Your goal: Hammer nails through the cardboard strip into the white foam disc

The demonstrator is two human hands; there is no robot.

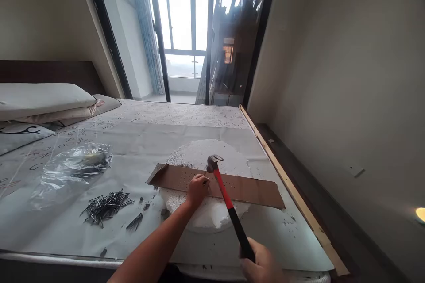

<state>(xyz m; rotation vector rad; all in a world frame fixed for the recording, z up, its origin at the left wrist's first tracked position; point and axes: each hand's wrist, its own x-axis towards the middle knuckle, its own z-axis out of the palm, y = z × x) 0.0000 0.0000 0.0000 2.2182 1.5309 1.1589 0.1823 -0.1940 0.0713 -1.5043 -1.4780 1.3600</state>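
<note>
My left hand (pixel 196 189) pinches a small nail (pixel 206 181) upright against a brown perforated strip of board (pixel 245 189). The strip lies across a round white foam block (pixel 202 155) on the paper-covered bed. My right hand (pixel 260 263) grips the black end of a red-and-black claw hammer (pixel 229 203). Its steel head (pixel 214 162) hovers just above and beyond the nail.
A heap of loose dark nails (pixel 105 205) lies left of the foam, with a smaller bunch (pixel 134 222) nearer me. A clear plastic bag (pixel 75 166) holds more nails. Pillows (pixel 43 99) sit at the far left. A wooden bed rail (pixel 288 185) runs along the right edge.
</note>
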